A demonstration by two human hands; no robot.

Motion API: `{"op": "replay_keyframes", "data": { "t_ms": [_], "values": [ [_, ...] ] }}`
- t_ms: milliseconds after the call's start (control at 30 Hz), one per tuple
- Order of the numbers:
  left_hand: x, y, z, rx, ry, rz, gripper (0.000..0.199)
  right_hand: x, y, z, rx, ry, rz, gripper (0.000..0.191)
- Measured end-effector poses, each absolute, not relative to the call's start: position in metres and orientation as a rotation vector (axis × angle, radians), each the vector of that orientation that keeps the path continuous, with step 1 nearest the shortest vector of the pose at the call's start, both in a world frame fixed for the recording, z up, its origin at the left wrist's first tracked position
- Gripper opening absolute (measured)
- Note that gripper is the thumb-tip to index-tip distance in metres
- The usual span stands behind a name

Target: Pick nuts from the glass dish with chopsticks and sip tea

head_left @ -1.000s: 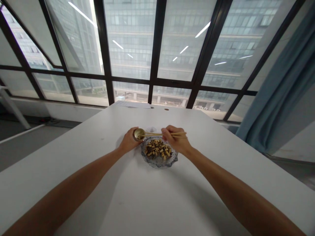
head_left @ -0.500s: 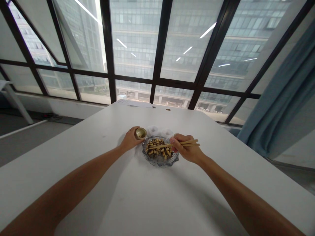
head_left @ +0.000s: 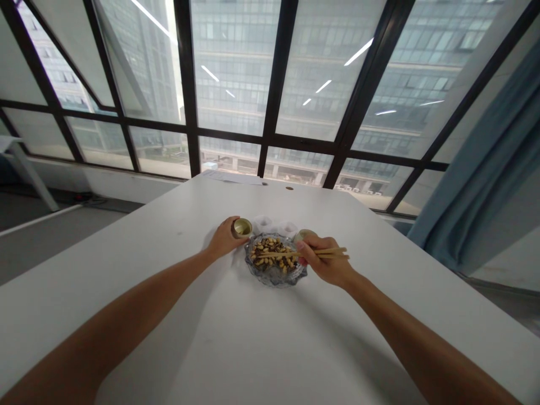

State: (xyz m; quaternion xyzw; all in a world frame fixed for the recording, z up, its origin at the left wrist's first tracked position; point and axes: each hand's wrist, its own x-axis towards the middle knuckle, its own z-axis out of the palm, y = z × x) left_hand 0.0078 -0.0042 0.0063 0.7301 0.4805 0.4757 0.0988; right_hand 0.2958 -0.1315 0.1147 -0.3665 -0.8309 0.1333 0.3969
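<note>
My left hand (head_left: 224,238) is wrapped round a small yellowish-green cup (head_left: 243,227), which leans a little toward me at the left of a glass dish. The scalloped clear dish (head_left: 276,278) holds a mix of pale nuts (head_left: 270,244) and darker seeds; their exact kind is too small to tell. In my right hand (head_left: 323,259) is a pair of wooden chopsticks (head_left: 332,253), its tips down among the mix at the dish's left side. A second greenish cup (head_left: 304,234) stands behind my right fingers, partly hidden by them.
Two white, shallow containers (head_left: 288,228) sit just behind the dish. Paper sheets (head_left: 232,178) lie at the far end of the white table (head_left: 236,337), near two small round spots. Tall windows rise beyond, and a blue curtain (head_left: 476,169) hangs at the right.
My right hand has shifted slightly right with the chopsticks, whose tips have dropped a little lower in the mix. More of the cup behind that hand shows. My left hand keeps its hold.
</note>
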Motion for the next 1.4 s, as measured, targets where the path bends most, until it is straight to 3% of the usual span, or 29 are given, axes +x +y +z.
{"op": "replay_keyframes", "data": {
  "t_ms": [300,533,1000,1267,1400],
  "values": [
    [0.008,-0.006,0.007,2.172,1.427,1.41,0.07,0.298,-0.135,0.116,-0.813,-2.298,0.231,0.04],
    [0.007,-0.007,0.008,2.169,1.438,1.399,0.07,0.295,-0.138,0.115,-0.846,-2.282,0.221,0.047],
    [0.007,-0.005,0.006,2.132,1.458,1.4,0.07,0.327,-0.122,0.07,-0.947,-1.124,1.03,0.049],
    [0.006,-0.004,0.004,2.086,1.493,1.396,0.071,0.332,-0.123,0.059,-0.966,-0.95,1.168,0.047],
    [0.006,-0.003,0.004,2.035,1.546,1.368,0.071,0.327,-0.129,0.063,-0.96,-1.023,1.0,0.049]
  ]
}}
